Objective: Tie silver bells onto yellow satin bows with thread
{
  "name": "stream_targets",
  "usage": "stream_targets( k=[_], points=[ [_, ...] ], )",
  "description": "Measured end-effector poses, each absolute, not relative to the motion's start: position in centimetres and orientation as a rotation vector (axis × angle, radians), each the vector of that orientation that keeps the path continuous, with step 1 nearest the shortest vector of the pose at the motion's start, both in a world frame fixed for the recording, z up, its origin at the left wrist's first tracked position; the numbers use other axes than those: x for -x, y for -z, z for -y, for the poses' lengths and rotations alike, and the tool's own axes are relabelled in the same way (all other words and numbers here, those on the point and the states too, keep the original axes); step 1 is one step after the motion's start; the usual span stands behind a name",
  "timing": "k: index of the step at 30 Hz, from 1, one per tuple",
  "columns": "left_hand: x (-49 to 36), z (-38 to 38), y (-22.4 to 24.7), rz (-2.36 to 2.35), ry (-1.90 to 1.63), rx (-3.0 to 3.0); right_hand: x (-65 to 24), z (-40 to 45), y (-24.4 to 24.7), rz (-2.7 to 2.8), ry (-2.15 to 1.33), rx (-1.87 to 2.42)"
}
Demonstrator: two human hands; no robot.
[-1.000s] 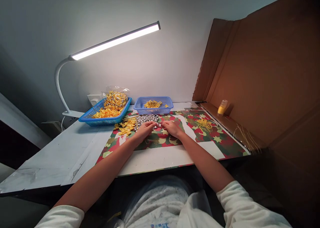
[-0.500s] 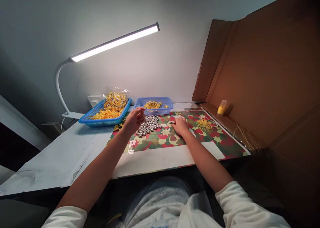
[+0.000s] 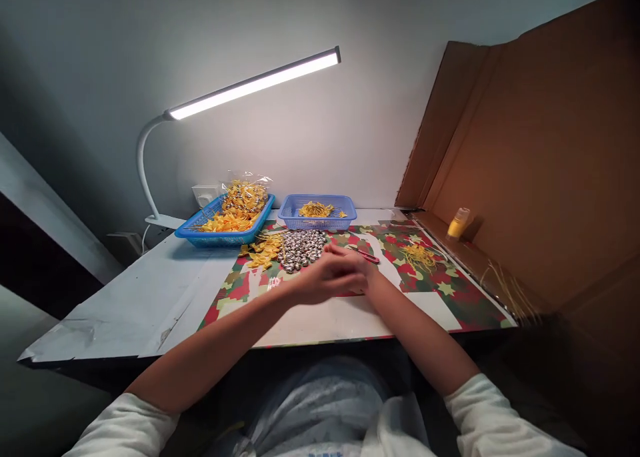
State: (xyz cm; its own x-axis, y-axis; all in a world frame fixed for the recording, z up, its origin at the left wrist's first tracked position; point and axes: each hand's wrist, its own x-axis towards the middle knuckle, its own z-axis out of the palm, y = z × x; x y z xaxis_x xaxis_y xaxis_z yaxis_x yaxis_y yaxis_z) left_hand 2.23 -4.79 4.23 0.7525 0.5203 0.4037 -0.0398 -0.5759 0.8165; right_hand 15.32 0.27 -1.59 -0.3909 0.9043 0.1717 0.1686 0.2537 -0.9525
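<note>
My left hand point(image 3: 327, 280) crosses in front of my right hand point(image 3: 353, 260), and the two meet above the front of the patterned mat point(image 3: 445, 288). The left fingers are curled and slightly blurred; whatever they hold is hidden. Most of the right hand's fingers lie behind the left hand. Just beyond them a small red-handled tool point(image 3: 369, 255) rests on the mat. A pile of small silver bells point(image 3: 303, 247) is at the left of the hands, with loose yellow ribbon bows point(image 3: 264, 249) beside it.
A blue basket point(image 3: 220, 240) holds yellow bows and a clear bag. Behind the bells, another basket point(image 3: 317, 223) contains yellow pieces. Yellow strands point(image 3: 420, 257) lie right. A yellow-filled bottle point(image 3: 458, 223) stands by the cardboard wall point(image 3: 540, 150). A lamp point(image 3: 255, 83) shines overhead.
My left hand has moved right and nearer me, from beside the bells to my right hand. The red-handled tool now shows on the mat, out of my right hand. The camera view has shifted slightly.
</note>
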Motion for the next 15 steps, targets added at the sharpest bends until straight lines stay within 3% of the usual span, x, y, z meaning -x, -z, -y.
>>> stream_targets(
  k=[3,7,15],
  points=[
    [-2.9,6.2,-1.7,-0.340,-0.529,-2.237,-17.3,-1.4,1.0,1.576,-1.349,0.894],
    [-3.2,6.4,0.2,-0.315,-0.445,-2.337,-19.6,-2.2,0.3,0.881,-1.786,0.608],
    [-2.5,7.6,0.5,-0.257,-0.464,-2.518,-20.8,-2.8,0.5,0.498,-1.721,0.610]
  ],
)
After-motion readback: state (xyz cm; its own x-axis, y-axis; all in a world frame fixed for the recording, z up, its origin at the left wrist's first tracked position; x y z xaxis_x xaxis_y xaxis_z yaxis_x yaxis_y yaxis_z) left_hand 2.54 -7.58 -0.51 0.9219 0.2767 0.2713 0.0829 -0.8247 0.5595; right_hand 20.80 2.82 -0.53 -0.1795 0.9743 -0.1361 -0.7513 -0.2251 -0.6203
